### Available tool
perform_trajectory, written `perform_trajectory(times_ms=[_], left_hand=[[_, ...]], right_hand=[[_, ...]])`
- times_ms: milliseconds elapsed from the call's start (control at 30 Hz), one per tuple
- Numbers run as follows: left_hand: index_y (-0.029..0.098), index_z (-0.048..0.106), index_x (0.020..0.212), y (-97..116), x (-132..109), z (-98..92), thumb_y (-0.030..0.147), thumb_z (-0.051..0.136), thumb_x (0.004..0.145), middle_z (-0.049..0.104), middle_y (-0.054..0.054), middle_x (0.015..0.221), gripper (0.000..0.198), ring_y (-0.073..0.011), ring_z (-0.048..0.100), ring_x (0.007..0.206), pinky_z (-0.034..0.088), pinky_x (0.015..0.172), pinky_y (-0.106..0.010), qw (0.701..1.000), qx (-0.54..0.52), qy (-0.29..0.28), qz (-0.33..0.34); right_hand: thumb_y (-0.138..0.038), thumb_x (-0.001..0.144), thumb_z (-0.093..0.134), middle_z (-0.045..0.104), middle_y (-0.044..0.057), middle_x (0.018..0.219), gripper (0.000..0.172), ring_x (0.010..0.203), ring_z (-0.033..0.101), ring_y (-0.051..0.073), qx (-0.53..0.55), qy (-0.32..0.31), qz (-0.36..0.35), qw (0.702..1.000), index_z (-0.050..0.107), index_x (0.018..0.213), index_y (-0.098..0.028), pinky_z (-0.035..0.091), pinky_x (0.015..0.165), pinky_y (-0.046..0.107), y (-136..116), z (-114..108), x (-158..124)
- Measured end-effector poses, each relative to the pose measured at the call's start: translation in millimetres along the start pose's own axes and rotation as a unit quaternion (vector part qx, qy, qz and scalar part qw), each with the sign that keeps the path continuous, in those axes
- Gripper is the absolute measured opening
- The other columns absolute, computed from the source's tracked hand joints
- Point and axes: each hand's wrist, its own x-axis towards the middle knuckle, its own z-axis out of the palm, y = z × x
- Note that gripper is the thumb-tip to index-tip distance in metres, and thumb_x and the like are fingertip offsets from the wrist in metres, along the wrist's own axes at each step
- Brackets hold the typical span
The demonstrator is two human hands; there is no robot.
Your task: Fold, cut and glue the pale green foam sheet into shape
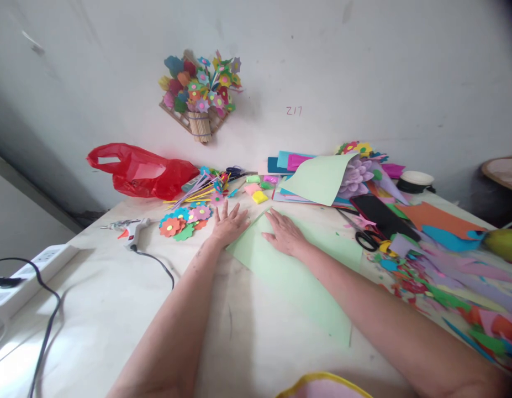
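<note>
A pale green craft sheet (305, 282) lies on the table, turned cornerwise to me. My right hand (284, 232) rests flat on its far part, fingers stretched out and pointing away. Beside the sheet's left edge, my left hand (230, 222) lies palm down with its fingers spread; its fingertips reach toward small foam pieces. Neither hand grips anything. Left of my left hand is a pile of cut foam flowers (185, 221) in orange, blue, pink and green. Small packets of coloured clay (259, 197) sit just beyond both hands.
At left are a hot glue gun (135, 231), its cord and a white power strip (32, 271). A red plastic bag (143, 171) stands at the back. To the right lie scissors (365, 239), a black phone (384, 215), foam sheets (311, 179) and many colourful scraps (442, 287).
</note>
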Motion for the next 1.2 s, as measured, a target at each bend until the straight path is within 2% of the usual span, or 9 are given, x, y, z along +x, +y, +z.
perform_trajectory(times_ms=[300,467,700,1033,1200], left_hand=[[0.033,0.033,0.127,-1.3,0.6,5.3,0.056,0.022,0.080,0.021,0.002,0.141,0.054,-0.0280,-0.007,0.129,-0.005,0.098,-0.056,1.000,0.009,-0.001,-0.003],[0.032,0.031,0.129,1.2,0.7,1.9,0.059,0.023,0.078,0.020,0.000,0.141,0.058,-0.0284,-0.007,0.129,-0.003,0.098,-0.057,1.000,0.003,-0.018,-0.013],[0.031,0.032,0.129,7.6,-0.1,-5.4,0.055,0.029,0.078,0.021,-0.001,0.140,0.056,-0.0273,-0.006,0.129,-0.004,0.099,-0.056,1.000,0.019,-0.009,-0.013],[0.032,0.029,0.130,8.6,2.6,-7.4,0.064,0.028,0.073,0.022,-0.002,0.140,0.065,-0.0304,-0.006,0.128,-0.002,0.097,-0.058,0.998,-0.003,-0.027,-0.054],[0.031,0.030,0.130,12.5,0.9,-12.0,0.064,0.029,0.073,0.022,-0.002,0.140,0.066,-0.0312,-0.004,0.128,-0.001,0.097,-0.058,0.997,-0.005,-0.043,-0.071]], right_hand=[[-0.038,0.080,0.038,0.018,0.015,0.139,0.062,0.127,0.017,0.022,0.004,0.000,-0.006,1.000,0.022,0.132,-0.009,0.017,0.101,0.038,0.4,1.4,0.9],[-0.039,0.080,0.037,0.017,0.013,0.140,0.061,0.127,0.016,0.021,0.004,0.001,-0.005,1.000,0.023,0.132,-0.011,0.017,0.101,0.037,0.4,1.5,0.6],[-0.038,0.080,0.038,0.014,0.006,0.142,0.057,0.129,0.010,0.022,-0.012,0.010,-0.019,1.000,0.026,0.131,-0.018,0.012,0.102,0.041,0.6,0.1,-0.3],[-0.027,0.084,0.032,0.042,0.000,0.129,0.052,0.129,0.010,0.015,0.001,0.017,-0.099,0.995,0.021,0.134,-0.023,0.010,0.103,0.039,-7.4,-11.0,3.6],[-0.027,0.085,0.031,0.047,0.001,0.125,0.051,0.128,0.012,0.014,0.000,0.020,-0.109,0.994,0.020,0.134,-0.024,0.010,0.103,0.040,-9.4,-10.2,6.1]])
